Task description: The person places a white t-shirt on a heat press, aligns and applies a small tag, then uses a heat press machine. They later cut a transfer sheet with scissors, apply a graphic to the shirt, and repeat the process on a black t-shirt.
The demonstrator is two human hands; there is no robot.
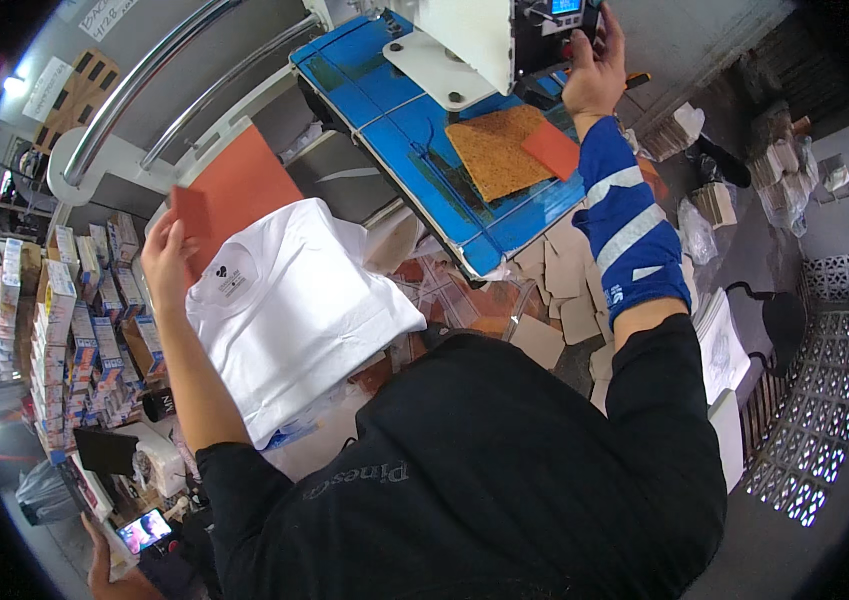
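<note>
A white T-shirt (304, 300) with a printed neck label lies over an orange pad (244, 180) on the left. My left hand (173, 244) grips a small orange pad (190, 210) at the larger pad's left edge. At the top, my right hand (595, 71) is at the control box (548, 37) of a machine that looks like a heat press, its fingers on the box's side; whether they grip anything cannot be told. Below the box, a brown sheet (503, 150) and another small orange pad (552, 150) lie on the blue table (424, 142).
Chrome rails (146, 90) stand at the upper left. Stacked boxes (86, 322) fill the left side. Another person's hand (99, 559) is near a lit phone (143, 531) at the lower left. Cardboard pieces (567, 285) and plastic-wrapped bundles (781, 172) are on the right.
</note>
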